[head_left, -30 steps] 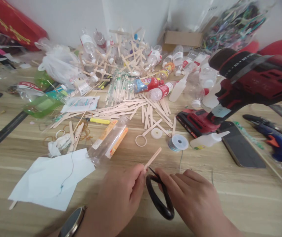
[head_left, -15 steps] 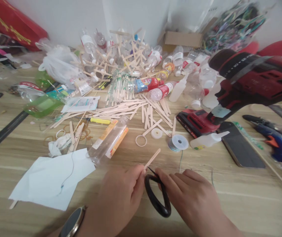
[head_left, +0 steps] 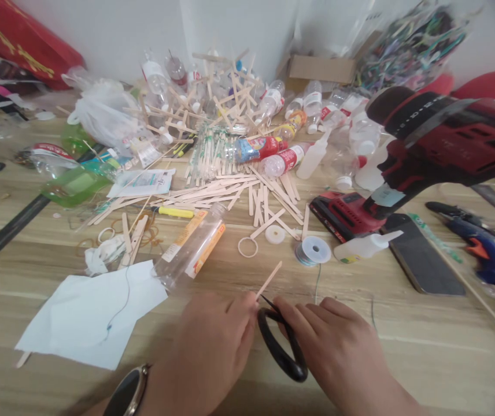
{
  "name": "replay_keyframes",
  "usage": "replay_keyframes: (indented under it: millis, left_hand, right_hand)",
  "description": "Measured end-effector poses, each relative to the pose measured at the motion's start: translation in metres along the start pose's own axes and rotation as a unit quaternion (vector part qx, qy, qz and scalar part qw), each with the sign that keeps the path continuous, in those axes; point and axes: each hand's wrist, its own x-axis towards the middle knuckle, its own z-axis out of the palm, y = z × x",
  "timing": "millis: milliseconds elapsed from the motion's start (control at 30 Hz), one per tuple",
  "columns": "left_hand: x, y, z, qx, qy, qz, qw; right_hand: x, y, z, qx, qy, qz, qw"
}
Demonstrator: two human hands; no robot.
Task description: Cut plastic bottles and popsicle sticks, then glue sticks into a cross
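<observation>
My left hand (head_left: pixel 224 335) is closed on a thin wooden craft stick (head_left: pixel 269 280), whose free end points up and away to the right. Close beside it, my right hand (head_left: pixel 328 332) grips black-handled scissors (head_left: pixel 280 346), with a large handle loop hanging below the fingers. The scissor blades are mostly hidden between the two hands, near the lower part of the stick. Beyond the hands lie a wooden ring (head_left: pixel 247 247) and a spool of thread (head_left: pixel 313 251). To the left, an empty labelled plastic bottle (head_left: pixel 193 248) rests on its side.
A heap of craft sticks (head_left: pixel 221 188) spreads across the middle, with several bottles behind. At right stand a red cordless drill (head_left: pixel 442 138), a phone (head_left: pixel 423 254), a glue bottle (head_left: pixel 364 247) and a blue glue gun (head_left: pixel 490 248). White paper (head_left: pixel 82 318) lies at left.
The stick has turned edge-on and looks narrower. The scissors' handle loop has shifted slightly right and tilted; both hands stay nearly in place.
</observation>
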Motion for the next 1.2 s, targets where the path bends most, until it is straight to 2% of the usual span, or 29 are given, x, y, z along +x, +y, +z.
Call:
replay_keyframes:
  millis: [167,267,333,433,500,567,600,633,667,700,733,800,833,867,933,1033,1100,1200]
  left_hand:
    - [0.001,0.003,0.003,0.071,0.080,0.069,0.992]
    - [0.002,0.006,0.003,0.100,0.100,0.104,0.984]
    - [0.002,0.007,0.002,0.120,0.117,0.121,0.978]
    - [0.000,0.007,0.002,0.145,0.137,0.137,0.970]
    - [-0.001,0.007,0.002,0.153,0.141,0.140,0.968]
    - [-0.001,0.006,0.003,0.158,0.144,0.141,0.967]
    - [-0.001,0.006,0.003,0.159,0.147,0.142,0.966]
    - [-0.001,0.006,0.003,0.157,0.147,0.142,0.966]
    - [0.000,0.006,0.004,0.153,0.149,0.142,0.967]
    - [0.000,0.006,0.004,0.147,0.147,0.136,0.969]
    - [0.000,0.007,0.004,0.136,0.143,0.127,0.972]
    - [0.000,0.007,0.005,0.111,0.132,0.100,0.980]
    - [0.000,0.007,0.005,0.098,0.124,0.085,0.984]
    - [0.000,0.007,0.005,0.086,0.117,0.072,0.987]
    - [0.000,0.006,0.005,0.067,0.098,0.057,0.991]
    - [0.000,0.005,0.004,0.060,0.060,0.039,0.996]
    - [0.000,0.005,0.003,0.071,0.054,0.031,0.996]
    - [0.000,0.006,0.003,0.102,0.089,0.052,0.989]
  right_hand:
    - [-0.004,0.000,0.006,0.079,0.007,0.049,0.996]
    - [-0.006,-0.003,0.007,0.199,-0.019,0.119,0.973]
    - [-0.005,-0.007,0.005,0.320,-0.076,0.186,0.926]
    - [-0.002,-0.011,-0.001,0.472,-0.156,0.294,0.816]
    - [-0.001,-0.013,-0.003,0.532,-0.189,0.350,0.747]
    - [-0.001,-0.013,-0.004,0.564,-0.204,0.383,0.703]
    - [-0.001,-0.013,-0.004,0.571,-0.208,0.388,0.692]
    - [-0.002,-0.013,-0.003,0.571,-0.210,0.387,0.693]
    - [-0.003,-0.012,-0.002,0.561,-0.208,0.377,0.707]
    - [-0.004,-0.012,-0.001,0.534,-0.197,0.358,0.740]
    - [-0.005,-0.012,0.001,0.488,-0.171,0.326,0.791]
    - [-0.006,-0.010,0.003,0.341,-0.079,0.229,0.908]
    - [-0.006,-0.009,0.004,0.254,-0.033,0.172,0.951]
    - [-0.006,-0.008,0.004,0.176,0.000,0.119,0.977]
    - [-0.004,-0.006,0.004,0.069,0.025,0.048,0.996]
    - [-0.001,-0.005,0.003,0.005,0.022,0.019,1.000]
    - [0.000,-0.005,0.004,0.000,0.023,0.019,1.000]
    - [-0.001,-0.006,0.008,0.063,0.029,0.041,0.997]
